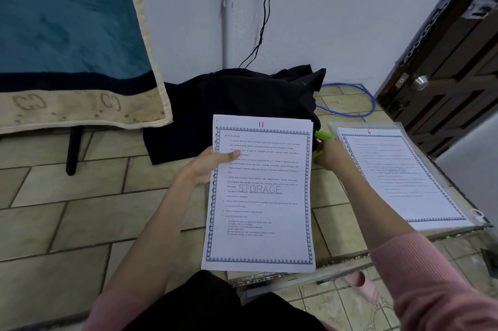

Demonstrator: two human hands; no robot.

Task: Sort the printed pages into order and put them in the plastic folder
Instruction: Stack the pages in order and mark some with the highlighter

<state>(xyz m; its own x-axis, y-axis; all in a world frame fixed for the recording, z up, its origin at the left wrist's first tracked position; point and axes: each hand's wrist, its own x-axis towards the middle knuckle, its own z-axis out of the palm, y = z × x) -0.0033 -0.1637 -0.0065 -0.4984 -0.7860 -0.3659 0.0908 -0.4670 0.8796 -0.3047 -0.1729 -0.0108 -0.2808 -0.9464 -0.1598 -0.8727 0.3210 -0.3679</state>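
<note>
The folder [466,219] lies flat on the floor just right of the right hand [327,157], a page marked 6 on top. The pages [260,196], top one marked 11, are pinched at their left edge under the left hand [206,166] thumb. Right fingers curl around a green pen [323,136].

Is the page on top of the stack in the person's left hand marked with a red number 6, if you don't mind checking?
No, the top page of the held stack bears a red 11; the red 6 is on the page in the plastic folder.
</note>
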